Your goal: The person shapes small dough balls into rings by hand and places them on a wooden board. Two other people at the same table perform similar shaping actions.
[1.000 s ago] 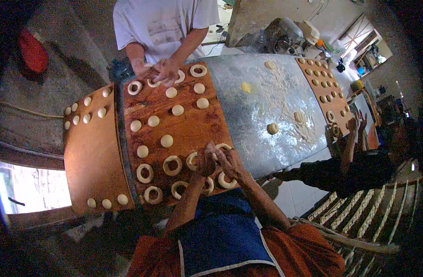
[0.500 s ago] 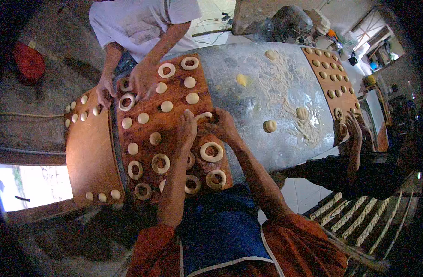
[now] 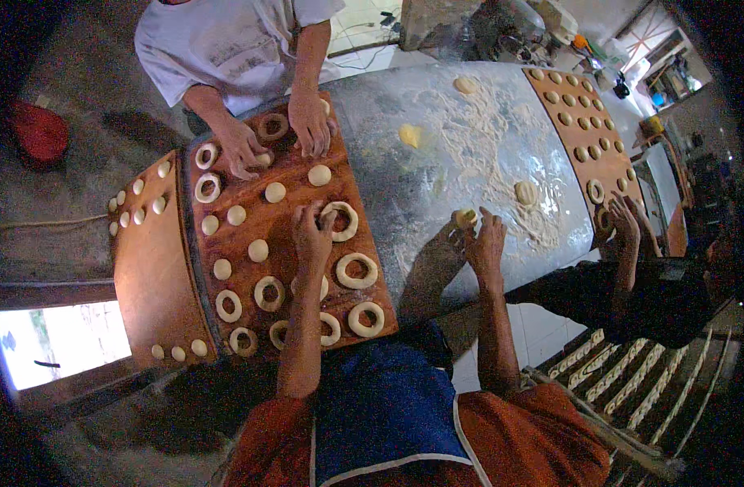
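My left hand point(image 3: 312, 235) is over the brown wooden board, fingers curled in at the left edge of a dough ring point(image 3: 349, 232) that lies flat there. Part of that edge is hidden behind the thumb. Off to the right, my right hand point(image 3: 487, 247) reaches over the metal tabletop point(image 3: 412, 191) with its fingertips on a round dough ball point(image 3: 466, 217). Around my left hand the board carries more dough rings point(image 3: 356, 256) and small dough balls point(image 3: 258, 250). Another dough ball point(image 3: 526, 193) rests farther right among scattered flour.
Across the board, a co-worker's two hands point(image 3: 311, 126) handle dough. Another person's hands point(image 3: 623, 219) work at a dough-covered board point(image 3: 581, 130) on the right. A yellow lump point(image 3: 410, 135) sits on the metal top. A lighter board point(image 3: 148, 260) stands at left; twisted strips point(image 3: 623, 377) fill a lower-right rack.
My right hand has left the dough ring and moved right to a dough ball. The ring now lies on the board by my left hand. The co-worker's hands have shifted right.
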A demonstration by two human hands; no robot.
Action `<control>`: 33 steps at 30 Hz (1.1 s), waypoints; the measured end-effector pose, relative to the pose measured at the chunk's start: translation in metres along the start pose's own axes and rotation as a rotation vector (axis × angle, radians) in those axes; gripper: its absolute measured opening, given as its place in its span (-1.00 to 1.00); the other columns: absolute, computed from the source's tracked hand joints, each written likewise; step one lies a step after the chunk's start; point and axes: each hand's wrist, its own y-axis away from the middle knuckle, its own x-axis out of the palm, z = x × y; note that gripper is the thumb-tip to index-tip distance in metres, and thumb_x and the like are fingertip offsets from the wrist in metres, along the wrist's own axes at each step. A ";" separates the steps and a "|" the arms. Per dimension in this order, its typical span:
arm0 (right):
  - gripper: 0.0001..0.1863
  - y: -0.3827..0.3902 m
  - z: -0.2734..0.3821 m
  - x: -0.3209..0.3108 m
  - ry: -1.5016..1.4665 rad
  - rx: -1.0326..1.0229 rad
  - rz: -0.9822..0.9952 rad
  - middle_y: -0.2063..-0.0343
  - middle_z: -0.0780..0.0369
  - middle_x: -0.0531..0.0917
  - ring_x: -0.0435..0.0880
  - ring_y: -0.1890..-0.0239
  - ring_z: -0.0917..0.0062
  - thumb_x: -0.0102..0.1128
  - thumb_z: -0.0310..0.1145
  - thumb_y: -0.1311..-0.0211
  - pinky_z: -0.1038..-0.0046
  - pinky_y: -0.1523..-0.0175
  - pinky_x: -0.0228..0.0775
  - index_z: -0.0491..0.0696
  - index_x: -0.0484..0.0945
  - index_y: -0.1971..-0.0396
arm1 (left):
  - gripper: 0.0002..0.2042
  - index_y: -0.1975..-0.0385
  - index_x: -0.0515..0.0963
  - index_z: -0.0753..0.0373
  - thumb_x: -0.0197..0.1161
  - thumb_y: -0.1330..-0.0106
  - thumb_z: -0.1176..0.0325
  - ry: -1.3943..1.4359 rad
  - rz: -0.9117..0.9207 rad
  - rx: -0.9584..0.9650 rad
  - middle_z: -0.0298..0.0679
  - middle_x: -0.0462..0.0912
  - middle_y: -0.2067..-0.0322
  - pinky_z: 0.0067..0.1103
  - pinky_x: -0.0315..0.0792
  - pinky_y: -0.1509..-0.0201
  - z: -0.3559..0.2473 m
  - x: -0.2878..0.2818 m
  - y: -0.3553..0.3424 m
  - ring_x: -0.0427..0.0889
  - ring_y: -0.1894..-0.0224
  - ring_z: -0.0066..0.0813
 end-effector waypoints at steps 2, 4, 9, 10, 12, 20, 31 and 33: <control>-0.58 -0.001 -0.007 -0.001 0.014 -0.016 -0.008 0.16 -0.02 0.59 0.53 0.10 0.06 0.19 -0.43 -0.36 0.04 -0.09 0.31 -0.16 0.51 -0.19 | -0.71 0.05 0.60 0.27 0.37 -0.37 0.24 0.002 0.026 0.000 -0.09 0.55 0.20 -0.11 0.42 -0.06 0.001 -0.005 0.017 0.55 0.07 0.02; -0.57 -0.001 -0.007 0.000 0.012 -0.075 0.030 0.18 -0.04 0.59 0.53 0.11 0.05 0.22 -0.36 -0.37 0.06 -0.06 0.33 -0.14 0.52 -0.20 | -0.71 0.04 0.60 0.24 0.36 -0.36 0.22 -0.078 0.115 0.054 -0.10 0.56 0.18 -0.10 0.41 -0.06 -0.004 -0.016 0.046 0.55 0.06 0.00; -0.61 -0.012 -0.004 -0.001 -0.058 -0.046 0.109 0.23 -0.04 0.60 0.54 0.15 0.03 0.33 -0.27 -0.30 0.04 0.04 0.37 -0.11 0.57 -0.06 | -0.73 0.09 0.65 0.16 0.37 -0.32 0.17 -0.373 0.350 0.519 -0.23 0.64 0.02 -0.07 0.36 -0.14 -0.029 -0.047 0.109 0.54 -0.07 -0.10; -0.61 -0.015 -0.004 -0.003 -0.079 -0.034 0.110 0.26 -0.04 0.60 0.54 0.17 0.02 0.36 -0.26 -0.27 0.04 0.06 0.38 -0.11 0.57 -0.02 | -0.72 0.08 0.66 0.15 0.37 -0.32 0.16 -0.376 0.341 0.485 -0.25 0.64 0.00 -0.06 0.34 -0.16 -0.031 -0.051 0.114 0.53 -0.09 -0.11; -0.61 -0.019 -0.005 -0.007 -0.111 -0.031 0.082 0.31 -0.04 0.61 0.54 0.22 0.00 0.43 -0.24 -0.20 0.02 0.11 0.39 -0.11 0.55 0.07 | -0.71 0.06 0.67 0.13 0.38 -0.31 0.15 -0.382 0.386 0.440 -0.29 0.64 -0.03 -0.04 0.32 -0.19 -0.032 -0.055 0.117 0.52 -0.15 -0.11; -0.68 -0.033 -0.059 -0.032 -0.522 0.207 -0.046 0.28 0.10 0.76 0.77 0.23 0.32 0.48 -0.39 -0.11 0.30 0.08 0.57 -0.13 0.70 0.12 | -0.66 -0.03 0.68 0.11 0.37 -0.32 0.15 -0.325 0.359 0.461 -0.26 0.62 -0.07 -0.08 0.29 -0.25 -0.025 -0.044 0.121 0.49 -0.20 -0.12; -0.67 -0.021 -0.058 -0.049 -0.476 0.359 0.060 0.34 0.12 0.77 0.76 0.29 0.45 0.54 -0.35 -0.14 0.32 0.17 0.64 -0.17 0.67 0.15 | -0.76 0.05 0.68 0.23 0.32 -0.38 0.29 0.430 0.352 0.358 -0.09 0.68 0.06 -0.25 0.49 -0.18 -0.088 0.029 0.096 0.64 -0.03 -0.08; -0.69 0.008 -0.010 -0.049 -1.056 0.431 0.014 0.31 0.17 0.76 0.75 0.27 0.47 0.49 -0.43 -0.21 0.36 0.15 0.66 -0.19 0.63 0.10 | -0.73 0.00 0.66 0.30 0.32 -0.43 0.29 0.614 0.436 0.097 -0.08 0.71 0.05 -0.34 0.55 -0.15 -0.113 0.048 0.088 0.68 -0.03 -0.14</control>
